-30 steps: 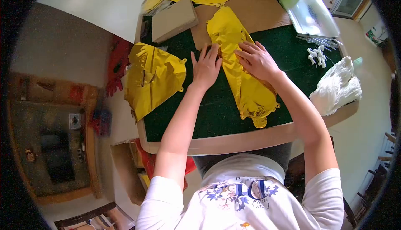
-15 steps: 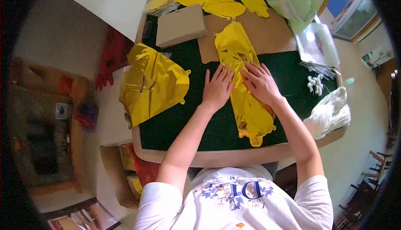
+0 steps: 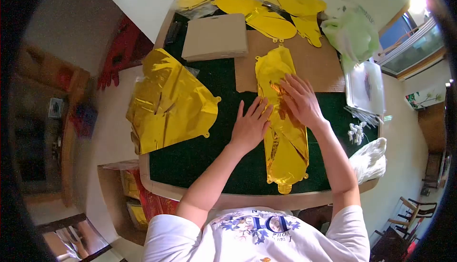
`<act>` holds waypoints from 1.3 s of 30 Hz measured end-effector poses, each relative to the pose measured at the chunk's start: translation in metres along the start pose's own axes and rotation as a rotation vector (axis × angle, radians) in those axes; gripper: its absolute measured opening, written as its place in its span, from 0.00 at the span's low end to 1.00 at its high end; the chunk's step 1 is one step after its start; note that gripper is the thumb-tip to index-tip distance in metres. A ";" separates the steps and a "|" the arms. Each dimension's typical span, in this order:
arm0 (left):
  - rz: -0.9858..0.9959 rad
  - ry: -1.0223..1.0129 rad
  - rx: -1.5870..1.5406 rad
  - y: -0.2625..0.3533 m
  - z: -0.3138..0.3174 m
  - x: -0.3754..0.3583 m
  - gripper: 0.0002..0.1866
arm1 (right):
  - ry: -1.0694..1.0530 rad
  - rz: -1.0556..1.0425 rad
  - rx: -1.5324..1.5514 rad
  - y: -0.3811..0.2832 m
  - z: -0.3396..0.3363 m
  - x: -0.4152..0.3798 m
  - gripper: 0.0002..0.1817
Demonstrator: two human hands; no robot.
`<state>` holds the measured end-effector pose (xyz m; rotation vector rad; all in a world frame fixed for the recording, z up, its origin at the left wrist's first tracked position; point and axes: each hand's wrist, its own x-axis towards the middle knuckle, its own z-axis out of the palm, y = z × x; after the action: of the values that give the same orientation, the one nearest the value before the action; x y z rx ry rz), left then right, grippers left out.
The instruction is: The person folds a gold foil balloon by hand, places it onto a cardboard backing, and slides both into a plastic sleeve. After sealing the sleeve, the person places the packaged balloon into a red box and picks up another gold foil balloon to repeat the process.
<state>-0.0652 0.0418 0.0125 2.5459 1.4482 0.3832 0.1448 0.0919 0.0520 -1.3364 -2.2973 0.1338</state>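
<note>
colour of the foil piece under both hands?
Shiny gold-yellow; the foil piece shows best in the head view.

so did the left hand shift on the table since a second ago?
Cannot tell for sure: the camera itself moved. Against the long gold foil balloon, the left hand looks slightly nearer the person, still flat at its left edge beside the right hand.

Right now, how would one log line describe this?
left hand: flat, open, beside gold balloon | right hand: flat, open, on balloon | balloon: lying on green table
</note>
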 end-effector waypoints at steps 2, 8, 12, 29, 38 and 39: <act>-0.002 -0.002 -0.011 -0.001 0.002 0.000 0.25 | -0.071 -0.023 -0.055 0.005 0.008 0.014 0.19; 0.015 0.000 0.008 -0.002 0.003 -0.001 0.25 | -0.059 0.039 0.049 0.027 0.019 0.071 0.18; 0.023 0.041 0.003 -0.002 0.003 0.000 0.25 | -0.054 0.322 0.152 0.031 0.040 0.142 0.20; 0.025 0.187 -0.110 -0.003 0.009 -0.002 0.27 | 0.127 0.536 0.258 0.030 0.073 0.209 0.19; -0.262 0.944 -0.562 -0.027 -0.022 -0.009 0.17 | 0.070 0.765 0.967 -0.003 -0.052 0.015 0.07; -0.241 0.981 -0.594 -0.027 -0.026 -0.015 0.17 | 0.056 0.805 0.969 -0.007 -0.051 -0.017 0.06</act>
<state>-0.1026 0.0439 0.0269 1.6875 1.5056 1.8576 0.1689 0.0659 0.0933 -1.5136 -1.1683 1.2447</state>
